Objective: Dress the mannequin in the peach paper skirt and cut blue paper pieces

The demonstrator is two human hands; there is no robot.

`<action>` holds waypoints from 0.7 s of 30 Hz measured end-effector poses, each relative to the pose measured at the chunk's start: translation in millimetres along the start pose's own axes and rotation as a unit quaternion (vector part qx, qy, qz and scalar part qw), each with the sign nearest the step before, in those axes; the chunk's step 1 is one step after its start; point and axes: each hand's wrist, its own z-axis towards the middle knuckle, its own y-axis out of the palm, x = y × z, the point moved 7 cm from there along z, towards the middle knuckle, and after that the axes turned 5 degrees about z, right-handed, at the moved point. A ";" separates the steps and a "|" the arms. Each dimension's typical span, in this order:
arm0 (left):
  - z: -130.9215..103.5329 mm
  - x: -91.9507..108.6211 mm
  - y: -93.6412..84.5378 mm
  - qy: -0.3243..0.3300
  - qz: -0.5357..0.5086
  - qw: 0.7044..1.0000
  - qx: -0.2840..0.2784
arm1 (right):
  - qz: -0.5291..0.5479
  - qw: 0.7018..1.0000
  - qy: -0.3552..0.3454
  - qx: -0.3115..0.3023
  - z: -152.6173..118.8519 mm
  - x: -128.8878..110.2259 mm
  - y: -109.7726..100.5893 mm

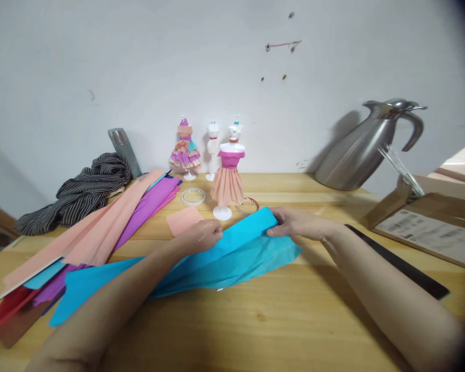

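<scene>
A long sheet of blue crepe paper (232, 258) lies across the table in front of me, folded over along its upper part. My right hand (292, 222) pinches the right end of the fold between thumb and fingers. My left hand (201, 236) is closed at the fold's upper edge, gripping the blue paper. Beside my left hand is a small peach paper piece (182, 219). Just behind the blue paper stands a mini mannequin (230, 181) in a pink top and peach pleated skirt.
Peach (101, 227), purple and red papers lie at the left near a striped cloth (96, 181) and a bottle (124, 150). Tape rolls (192, 197) and more mannequins (185, 150) stand behind. At right are a steel jug (356, 150), cardboard box (430, 227) and black strip (395, 258).
</scene>
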 end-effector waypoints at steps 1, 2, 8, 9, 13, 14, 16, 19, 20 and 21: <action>-0.8 2.0 0.7 0.009 -0.001 1.000 -0.006 | -0.003 1.000 0.007 0.004 0.4 1.5 -0.8; -2.4 5.2 1.3 0.023 -0.006 1.000 -0.014 | -0.009 1.000 0.013 0.012 0.5 2.8 -2.2; -19.6 32.5 5.4 0.079 0.040 0.996 -0.030 | -0.090 0.995 0.021 0.041 -2.5 4.2 -8.4; -21.6 36.8 7.4 0.073 0.074 0.994 -0.027 | -0.102 0.994 0.019 0.028 -3.0 4.2 -7.0; -25.1 54.6 21.0 0.070 0.203 0.976 -0.049 | -0.178 0.984 0.021 0.006 -5.5 6.8 -6.9; -25.1 57.5 23.3 0.075 0.220 0.971 -0.055 | -0.197 0.980 0.025 0.007 -6.1 8.3 -8.0; -24.5 57.9 24.4 0.074 0.229 0.969 -0.064 | -0.217 0.976 0.031 0.002 -7.3 10.9 -9.5; -21.7 48.5 16.0 0.065 0.181 0.981 -0.042 | -0.213 0.977 0.025 -0.011 -8.3 11.7 -9.7; -20.3 44.5 12.4 0.069 0.153 0.985 -0.028 | -0.206 0.978 0.025 -0.015 -8.4 11.7 -9.4; -18.6 40.1 9.4 0.074 0.127 0.989 -0.017 | -0.197 0.980 0.026 -0.020 -8.3 11.8 -8.7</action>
